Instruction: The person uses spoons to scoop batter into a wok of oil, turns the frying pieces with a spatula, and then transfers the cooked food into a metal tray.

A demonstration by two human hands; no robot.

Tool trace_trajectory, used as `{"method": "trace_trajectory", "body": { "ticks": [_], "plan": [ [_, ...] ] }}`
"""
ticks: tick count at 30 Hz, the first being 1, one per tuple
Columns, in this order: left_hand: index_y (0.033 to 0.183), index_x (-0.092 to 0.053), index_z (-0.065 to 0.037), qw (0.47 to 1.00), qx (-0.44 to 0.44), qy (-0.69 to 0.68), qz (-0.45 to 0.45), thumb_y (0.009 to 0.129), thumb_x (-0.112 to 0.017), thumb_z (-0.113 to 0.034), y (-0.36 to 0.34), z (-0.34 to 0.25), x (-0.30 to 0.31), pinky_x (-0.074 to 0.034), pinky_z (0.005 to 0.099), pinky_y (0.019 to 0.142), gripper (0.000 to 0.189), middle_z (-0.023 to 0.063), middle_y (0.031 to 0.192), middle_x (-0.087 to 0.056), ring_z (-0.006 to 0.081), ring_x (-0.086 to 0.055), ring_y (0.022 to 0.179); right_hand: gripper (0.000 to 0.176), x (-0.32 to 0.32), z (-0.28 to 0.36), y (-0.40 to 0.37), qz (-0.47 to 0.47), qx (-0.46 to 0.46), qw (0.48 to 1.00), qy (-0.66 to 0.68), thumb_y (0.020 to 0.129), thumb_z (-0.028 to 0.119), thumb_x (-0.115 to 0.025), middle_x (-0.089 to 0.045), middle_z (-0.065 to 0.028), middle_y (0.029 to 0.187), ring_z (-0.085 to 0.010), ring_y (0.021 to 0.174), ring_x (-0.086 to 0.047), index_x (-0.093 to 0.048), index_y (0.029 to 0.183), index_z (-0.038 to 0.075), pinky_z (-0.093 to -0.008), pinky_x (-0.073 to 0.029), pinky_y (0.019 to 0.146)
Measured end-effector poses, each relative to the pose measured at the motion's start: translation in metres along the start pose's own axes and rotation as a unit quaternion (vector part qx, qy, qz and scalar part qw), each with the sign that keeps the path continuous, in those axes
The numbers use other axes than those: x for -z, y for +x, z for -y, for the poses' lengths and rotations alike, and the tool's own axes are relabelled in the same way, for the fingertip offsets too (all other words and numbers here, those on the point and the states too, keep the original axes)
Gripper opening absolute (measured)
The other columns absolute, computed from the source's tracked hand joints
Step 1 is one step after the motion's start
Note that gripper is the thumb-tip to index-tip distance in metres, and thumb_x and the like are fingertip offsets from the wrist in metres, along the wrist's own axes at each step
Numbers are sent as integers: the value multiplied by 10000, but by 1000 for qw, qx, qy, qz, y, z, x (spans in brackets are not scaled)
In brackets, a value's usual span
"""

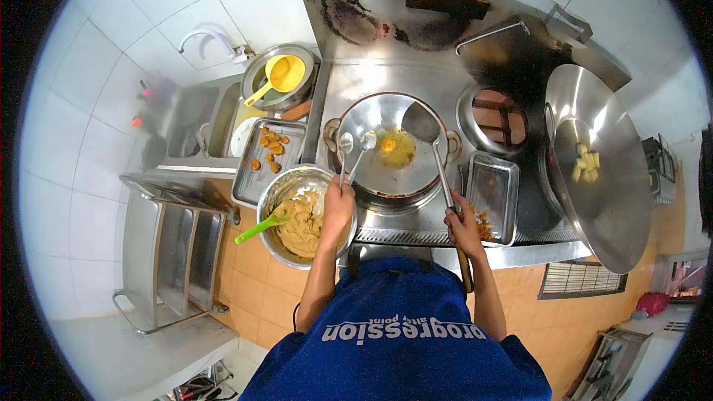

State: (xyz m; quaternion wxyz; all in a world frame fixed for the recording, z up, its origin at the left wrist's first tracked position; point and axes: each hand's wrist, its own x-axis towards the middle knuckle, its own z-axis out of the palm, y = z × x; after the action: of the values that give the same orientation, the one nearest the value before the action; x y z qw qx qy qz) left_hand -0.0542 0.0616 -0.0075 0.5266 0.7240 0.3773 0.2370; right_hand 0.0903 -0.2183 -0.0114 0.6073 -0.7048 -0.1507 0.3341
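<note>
My left hand (339, 206) is closed on two metal spoons (356, 150), whose bowls stand over the left side of a wok (364, 115). In the wok, a golden lump (388, 146) sits in yellow oil. My right hand (463, 229) grips the handle of a metal spatula (422, 122), and its broad blade rests inside the wok at the upper right. Below my left hand, a steel bowl (276, 254) holds tan batter (303, 229) with a green-handled spatula (261, 229) leaning in it.
Browned pieces lie on a tray (245, 178) at the left. Another tray (492, 178) with crumbs stands right of the wok. A large tilted wok (613, 200) with pale pieces is farther right. A yellow ladle (285, 73) lies over a pot near the sink.
</note>
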Motion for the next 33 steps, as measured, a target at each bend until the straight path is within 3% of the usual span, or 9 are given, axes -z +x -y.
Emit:
{"method": "trace_trajectory", "body": {
  "ticks": [1, 2, 3, 5, 8, 12, 20, 24, 33],
  "plan": [
    [1055, -573, 59, 1000, -15, 9, -8, 1004, -429, -163, 0, 1, -1, -426, 338, 599, 270, 74, 675, -541, 183, -520, 624, 517, 9, -6, -1, 21, -13, 1000, -1, 977, 137, -544, -574, -37, 773, -102, 560, -517, -381, 1467, 151, -260, -414, 485],
    [1055, -573, 59, 1000, -13, 11, -5, 1004, -429, -163, -1, 1, -1, -426, 338, 599, 270, 74, 675, -541, 183, -520, 624, 517, 13, -12, -1, 20, -16, 1000, 1, 977, 137, -544, -574, -37, 773, -102, 560, -517, -381, 1467, 151, -260, -414, 485],
    [1043, -576, 59, 1000, -8, 3, -4, 1002, -430, -162, -1, 2, -1, -426, 342, 599, 268, 77, 673, -542, 184, -522, 625, 512, 14, -13, -3, -35, 143, 971, -188, 970, 138, -554, -625, -86, 855, -173, 679, -583, -396, 1457, 141, -317, -460, 593],
    [1028, -585, 54, 1000, 0, 0, -7, 997, -433, -159, -3, 5, -1, -431, 348, 603, 263, 95, 678, -554, 190, -532, 634, 514, 21, -13, -17, -53, 158, 916, -364, 941, 140, -591, -670, -209, 1107, -375, 1025, -633, -433, 1430, 139, -468, -466, 890],
    [1032, -590, 54, 999, -17, 45, -23, 995, -435, -157, -8, -2, 3, -439, 355, 611, 264, 120, 696, -575, 203, -542, 642, 534, 31, -22, -28, -62, 155, 856, -489, 919, 135, -617, -654, -234, 1097, -418, 1006, -620, -443, 1423, 162, -484, -473, 872],
    [1035, -593, 63, 1000, 24, 3, -14, 992, -440, -158, -9, 5, 6, -447, 382, 636, 273, 156, 721, -587, 235, -548, 656, 557, 28, -43, -37, -76, 205, 877, -428, 894, 170, -652, -668, -243, 996, -429, 841, -655, -452, 1413, 178, -492, -526, 740],
    [1001, -588, 57, 998, -15, 40, -35, 997, -440, -152, -14, -12, 5, -441, 358, 616, 256, 115, 705, -577, 203, -544, 648, 556, 14, -39, -26, -97, 205, 893, -388, 902, 133, -636, -646, -240, 1129, -442, 936, -646, -444, 1423, 156, -504, -520, 796],
    [990, -584, 38, 999, -25, 21, -29, 994, -447, -139, -13, -17, 5, -443, 332, 613, 224, 80, 697, -572, 174, -544, 650, 527, 6, -8, -14, -83, 121, 929, -340, 922, 135, -608, -620, -250, 1205, -443, 1029, -626, -442, 1422, 126, -489, -518, 834],
    [1012, -588, 28, 999, 32, -5, -8, 1003, -441, -161, -11, 1, 11, -419, 323, 589, 240, 53, 671, -524, 150, -508, 625, 545, -8, 17, 36, -79, 113, 935, -328, 951, 174, -546, -641, -319, 970, -504, 877, -615, -377, 1468, 209, -577, -479, 778]
  ]
}}
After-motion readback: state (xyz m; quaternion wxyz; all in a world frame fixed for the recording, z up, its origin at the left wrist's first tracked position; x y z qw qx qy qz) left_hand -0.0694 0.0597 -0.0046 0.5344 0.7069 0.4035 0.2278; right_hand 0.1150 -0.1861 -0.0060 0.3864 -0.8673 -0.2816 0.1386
